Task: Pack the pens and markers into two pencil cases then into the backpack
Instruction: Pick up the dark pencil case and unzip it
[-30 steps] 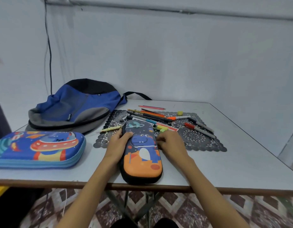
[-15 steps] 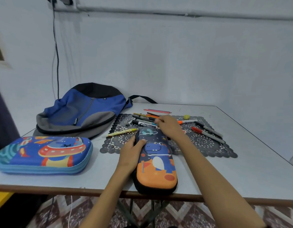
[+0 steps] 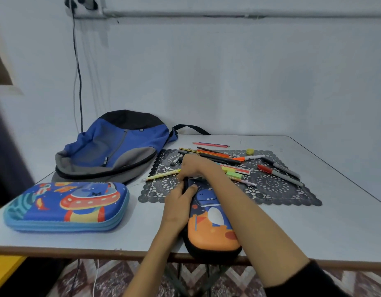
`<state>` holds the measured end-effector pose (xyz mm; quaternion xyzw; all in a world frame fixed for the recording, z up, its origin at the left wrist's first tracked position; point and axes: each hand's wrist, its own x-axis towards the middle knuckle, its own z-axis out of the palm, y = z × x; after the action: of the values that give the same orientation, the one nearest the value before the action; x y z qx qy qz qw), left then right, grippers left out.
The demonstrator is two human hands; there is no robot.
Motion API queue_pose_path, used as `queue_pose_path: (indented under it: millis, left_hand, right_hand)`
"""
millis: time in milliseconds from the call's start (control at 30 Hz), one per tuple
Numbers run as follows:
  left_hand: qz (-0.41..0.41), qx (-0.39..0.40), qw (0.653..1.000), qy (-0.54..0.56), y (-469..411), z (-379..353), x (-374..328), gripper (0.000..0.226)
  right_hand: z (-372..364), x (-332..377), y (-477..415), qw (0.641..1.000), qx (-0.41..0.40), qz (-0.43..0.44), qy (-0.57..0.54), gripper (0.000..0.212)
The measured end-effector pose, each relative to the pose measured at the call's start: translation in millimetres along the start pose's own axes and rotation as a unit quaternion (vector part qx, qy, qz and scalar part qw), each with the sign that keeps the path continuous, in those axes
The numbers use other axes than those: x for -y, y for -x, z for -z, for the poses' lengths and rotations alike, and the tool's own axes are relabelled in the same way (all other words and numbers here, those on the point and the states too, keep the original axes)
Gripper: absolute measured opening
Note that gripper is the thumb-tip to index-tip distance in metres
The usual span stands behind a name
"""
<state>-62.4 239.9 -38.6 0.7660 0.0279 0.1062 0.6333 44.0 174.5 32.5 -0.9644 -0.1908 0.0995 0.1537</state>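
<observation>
A narrow pencil case with a dinosaur print [image 3: 211,228] lies lengthwise at the table's front edge, its near end sticking out over it. My left hand [image 3: 179,204] grips its left side, thumb on the lid. My right hand [image 3: 192,167] reaches across and curls its fingers down at the case's far left corner; what they pinch is hidden. Beyond it, pens, pencils and markers [image 3: 219,156] lie loose on a dark lace mat [image 3: 275,189]. A wider blue case with a UFO print [image 3: 67,206] lies closed at the left. The blue backpack [image 3: 114,146] lies flat at the back left.
Two markers, one red-capped and one black-capped [image 3: 279,172], lie on the mat's right side, and a yellow pencil [image 3: 161,175] on its left edge. The grey table [image 3: 335,221] meets a wall behind. A cable [image 3: 79,82] hangs down the wall above the backpack.
My right hand has moved from the case's right side over its far end to the far left corner. My left hand has kept its hold on the left side. The camera moved closer.
</observation>
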Motion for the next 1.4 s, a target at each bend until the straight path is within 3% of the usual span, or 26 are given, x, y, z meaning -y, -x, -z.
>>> queue_pose_path:
  millis: [367,533,767,900,1033,1167,1300,1400]
  left_hand:
    - [0.002,0.000,1.000,0.009,-1,-2,1,0.020]
    - [0.000,0.004,1.000,0.003,-1,-1,2,0.019]
    - [0.007,0.008,1.000,0.005,1,-1,0,0.018]
    - [0.006,0.015,1.000,0.012,2,-2,-1,0.015]
    - [-0.001,0.025,0.999,0.020,3,-2,-2,0.034]
    - [0.001,0.022,1.000,0.021,3,-1,0,0.043]
    - [0.006,0.020,1.000,0.022,2,0,-1,0.044]
    - [0.006,0.018,1.000,0.019,1,0,1,0.038]
  right_hand:
    - [13,-13,-3,0.998,0.031,0.026,-0.055,0.046]
    - [11,-11,-4,0.997,0.031,0.034,-0.055,0.030]
    - [0,-11,-9,0.995,-0.056,-0.032,-0.076,0.043]
    - [-3,-12,-18,0.986,-0.096,-0.065,-0.120,0.036]
    - [-1,-16,-21,0.975,-0.137,-0.091,-0.152,0.025]
    - [3,-31,-21,0.966,-0.163,-0.115,-0.162,0.028]
    - [14,-54,-9,0.954,-0.199,-0.137,-0.177,0.023]
    - [18,-72,7,0.947,-0.211,-0.144,-0.195,0.007]
